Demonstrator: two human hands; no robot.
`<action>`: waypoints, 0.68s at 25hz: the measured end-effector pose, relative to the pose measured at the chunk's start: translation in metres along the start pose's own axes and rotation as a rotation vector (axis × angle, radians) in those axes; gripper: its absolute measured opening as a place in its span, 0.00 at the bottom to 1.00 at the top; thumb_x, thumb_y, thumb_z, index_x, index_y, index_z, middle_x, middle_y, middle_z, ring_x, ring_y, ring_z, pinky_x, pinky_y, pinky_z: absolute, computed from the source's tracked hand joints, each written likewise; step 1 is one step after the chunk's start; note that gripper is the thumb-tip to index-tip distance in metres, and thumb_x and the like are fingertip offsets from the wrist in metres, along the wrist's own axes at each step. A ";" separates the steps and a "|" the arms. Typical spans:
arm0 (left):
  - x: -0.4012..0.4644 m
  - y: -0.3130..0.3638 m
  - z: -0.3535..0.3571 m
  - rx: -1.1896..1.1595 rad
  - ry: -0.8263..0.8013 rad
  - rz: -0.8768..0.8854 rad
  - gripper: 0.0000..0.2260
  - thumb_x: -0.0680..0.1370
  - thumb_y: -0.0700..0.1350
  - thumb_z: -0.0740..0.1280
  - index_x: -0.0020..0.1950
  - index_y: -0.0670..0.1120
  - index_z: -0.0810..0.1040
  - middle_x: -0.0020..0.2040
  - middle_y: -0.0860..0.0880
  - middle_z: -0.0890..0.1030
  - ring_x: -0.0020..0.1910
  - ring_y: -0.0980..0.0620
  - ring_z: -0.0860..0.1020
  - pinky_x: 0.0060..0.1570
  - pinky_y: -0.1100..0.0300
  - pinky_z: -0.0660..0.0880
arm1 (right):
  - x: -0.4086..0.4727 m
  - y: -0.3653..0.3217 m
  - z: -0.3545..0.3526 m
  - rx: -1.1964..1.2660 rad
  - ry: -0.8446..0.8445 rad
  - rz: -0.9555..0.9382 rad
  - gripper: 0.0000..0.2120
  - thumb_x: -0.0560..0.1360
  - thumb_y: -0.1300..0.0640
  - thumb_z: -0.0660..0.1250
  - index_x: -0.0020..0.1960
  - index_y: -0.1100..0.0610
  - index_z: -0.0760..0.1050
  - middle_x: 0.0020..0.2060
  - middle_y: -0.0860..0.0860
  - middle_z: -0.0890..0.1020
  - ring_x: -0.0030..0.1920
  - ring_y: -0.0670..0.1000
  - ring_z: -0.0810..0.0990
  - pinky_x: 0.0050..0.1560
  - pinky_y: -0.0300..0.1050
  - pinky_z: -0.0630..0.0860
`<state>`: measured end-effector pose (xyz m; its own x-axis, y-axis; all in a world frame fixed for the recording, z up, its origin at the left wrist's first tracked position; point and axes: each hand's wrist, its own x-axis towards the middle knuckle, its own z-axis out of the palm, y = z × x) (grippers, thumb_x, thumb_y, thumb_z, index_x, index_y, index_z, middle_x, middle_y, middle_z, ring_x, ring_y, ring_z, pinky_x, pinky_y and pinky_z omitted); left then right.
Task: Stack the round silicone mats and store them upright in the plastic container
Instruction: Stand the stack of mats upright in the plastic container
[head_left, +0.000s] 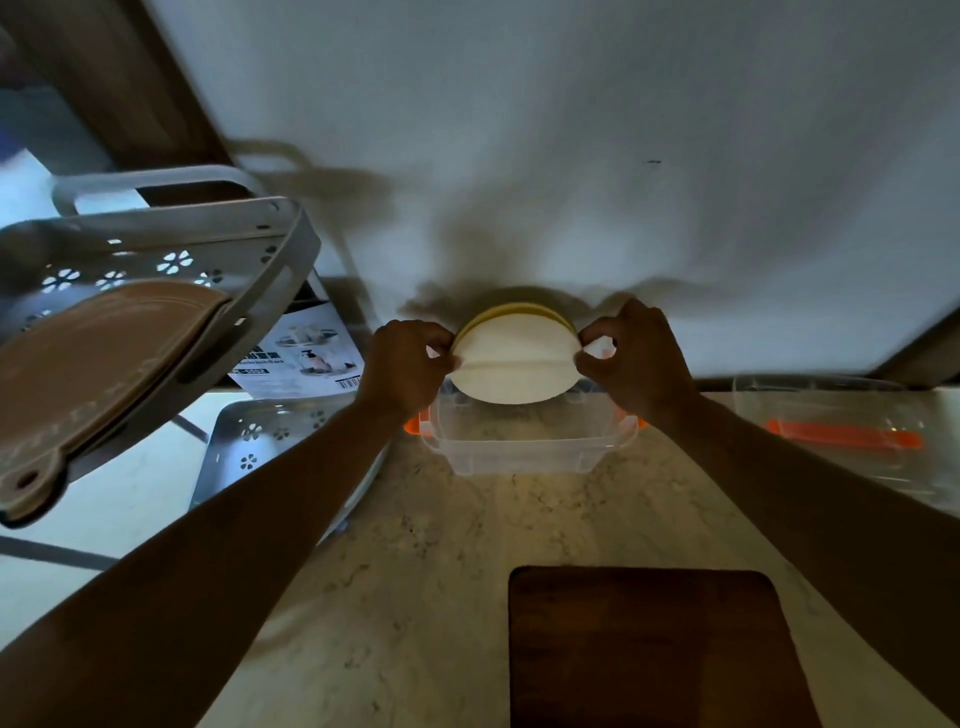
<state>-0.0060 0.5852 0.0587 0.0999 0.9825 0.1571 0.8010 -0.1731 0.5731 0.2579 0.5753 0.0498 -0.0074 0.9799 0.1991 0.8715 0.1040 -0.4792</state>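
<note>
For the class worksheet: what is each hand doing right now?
Left hand: closed on the stack of mats.
Right hand: closed on its other edge.

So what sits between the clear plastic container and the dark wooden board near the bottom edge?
Nothing: the head view shows only bare marble countertop between the clear plastic container and the dark wooden board.

A pale plain wall (571, 130) rises behind a marbled stone counter (441, 597), with soft shadows across it. A grey rack (218, 244) with flower-shaped holes stands at the left. A dark wooden board (649, 649) lies on the counter's near edge. The light is dim.
</note>
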 end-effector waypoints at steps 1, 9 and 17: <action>0.001 -0.001 0.001 0.020 0.002 0.003 0.06 0.74 0.44 0.73 0.50 0.46 0.86 0.49 0.48 0.87 0.49 0.51 0.80 0.56 0.56 0.70 | 0.000 0.000 0.001 -0.002 -0.001 0.015 0.10 0.68 0.51 0.73 0.48 0.51 0.82 0.44 0.53 0.72 0.48 0.55 0.70 0.45 0.43 0.66; 0.008 -0.002 0.013 0.333 -0.029 0.083 0.07 0.76 0.47 0.70 0.51 0.49 0.85 0.48 0.48 0.86 0.52 0.45 0.78 0.56 0.49 0.72 | -0.001 0.001 0.011 -0.012 -0.010 0.102 0.10 0.69 0.52 0.73 0.50 0.50 0.83 0.49 0.55 0.74 0.54 0.57 0.70 0.49 0.42 0.66; 0.013 -0.001 0.020 0.389 -0.039 0.093 0.09 0.77 0.48 0.67 0.52 0.47 0.83 0.49 0.48 0.86 0.52 0.45 0.77 0.57 0.49 0.72 | 0.003 -0.001 0.012 -0.050 -0.021 0.164 0.10 0.71 0.52 0.71 0.51 0.50 0.82 0.53 0.57 0.75 0.56 0.58 0.71 0.54 0.47 0.72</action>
<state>0.0062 0.5996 0.0440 0.1989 0.9669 0.1596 0.9504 -0.2301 0.2094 0.2507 0.5804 0.0408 0.1268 0.9865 0.1037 0.8855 -0.0655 -0.4600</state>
